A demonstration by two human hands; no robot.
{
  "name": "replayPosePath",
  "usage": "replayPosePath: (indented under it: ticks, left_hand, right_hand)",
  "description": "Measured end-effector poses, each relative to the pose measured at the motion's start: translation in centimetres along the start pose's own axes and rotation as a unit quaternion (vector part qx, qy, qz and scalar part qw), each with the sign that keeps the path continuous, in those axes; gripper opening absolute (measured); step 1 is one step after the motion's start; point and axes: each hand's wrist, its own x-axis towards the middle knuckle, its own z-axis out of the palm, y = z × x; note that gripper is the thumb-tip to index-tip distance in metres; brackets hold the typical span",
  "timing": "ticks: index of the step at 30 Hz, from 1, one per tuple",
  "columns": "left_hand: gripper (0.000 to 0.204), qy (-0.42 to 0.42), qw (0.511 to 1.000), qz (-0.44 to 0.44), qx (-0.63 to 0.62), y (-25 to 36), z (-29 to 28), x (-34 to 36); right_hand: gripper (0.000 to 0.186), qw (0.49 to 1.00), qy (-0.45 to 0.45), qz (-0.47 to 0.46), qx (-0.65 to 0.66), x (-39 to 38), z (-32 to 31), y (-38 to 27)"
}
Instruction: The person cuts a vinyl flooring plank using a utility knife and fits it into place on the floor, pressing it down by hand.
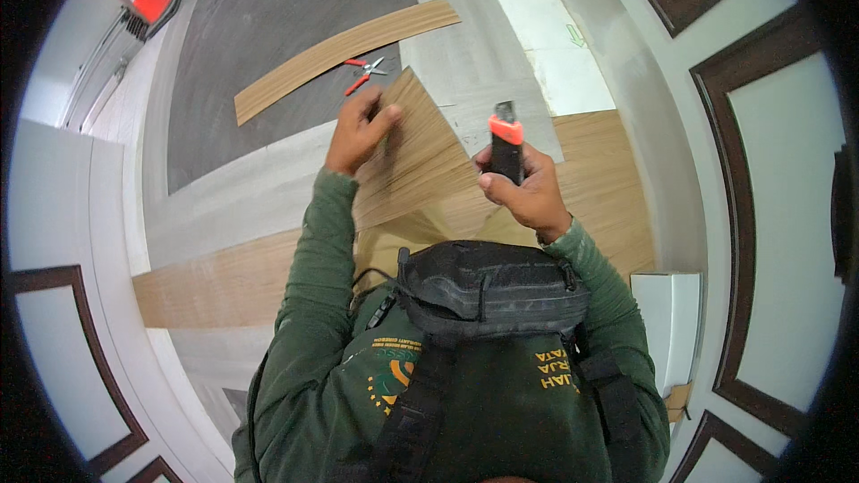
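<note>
My left hand (360, 132) is closed on the edge of a short wood-look floor plank (413, 150), which is raised and tilted in front of my body. In my right hand (535, 195) is a black and orange utility knife (507, 145), pointing away from me, just right of the plank's edge. Beyond the plank, a pair of red-handled snips (365, 74) lies on the dark grey floor with its jaws apart. A longer wood-look strip (335, 50) lies behind the snips, slanting across the grey surface.
Wood-look planks (219, 275) run across the floor, with more of this flooring (608, 174) at right. White tiles (557, 58) show along the far right. A white box (667, 326) stands by the right wall. An orange-red object (148, 2) sits at the far left.
</note>
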Motion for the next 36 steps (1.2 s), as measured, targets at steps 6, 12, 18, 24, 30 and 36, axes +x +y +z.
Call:
replayPosePath:
  ticks: [6, 12, 18, 24, 30, 36]
  left_hand:
    - [0.039, 0.042, 0.999, 0.031, -0.007, 1.0, 0.7, 0.1]
    - [0.043, 0.093, 0.993, 0.039, -0.065, 2.1, 1.0, 0.0]
    - [0.045, 0.082, 0.995, 0.025, -0.044, 1.6, 1.4, 0.0]
    - [0.049, 0.076, 0.995, 0.007, -0.059, 1.6, 1.5, 0.0]
    - [0.049, 0.089, 0.995, 0.002, -0.040, 2.3, 0.0, -0.6]
    - [0.048, 0.114, 0.992, -0.010, -0.056, 2.9, -2.0, -0.9]
  right_hand:
    - [0.043, 0.993, -0.072, -0.078, 0.047, 0.8, 1.1, -0.3]
    - [0.028, 0.996, -0.010, -0.029, -0.080, -1.4, 1.2, -0.1]
    - [0.027, 0.971, -0.033, -0.159, -0.175, -1.1, 2.4, -0.8]
    - [0.047, 0.921, -0.151, -0.193, -0.302, -0.2, 2.3, -2.7]
    - [0.029, 0.918, -0.215, -0.155, -0.294, 1.6, 4.0, -3.2]
    - [0.032, 0.913, -0.224, -0.217, -0.262, 3.4, 5.6, -2.4]
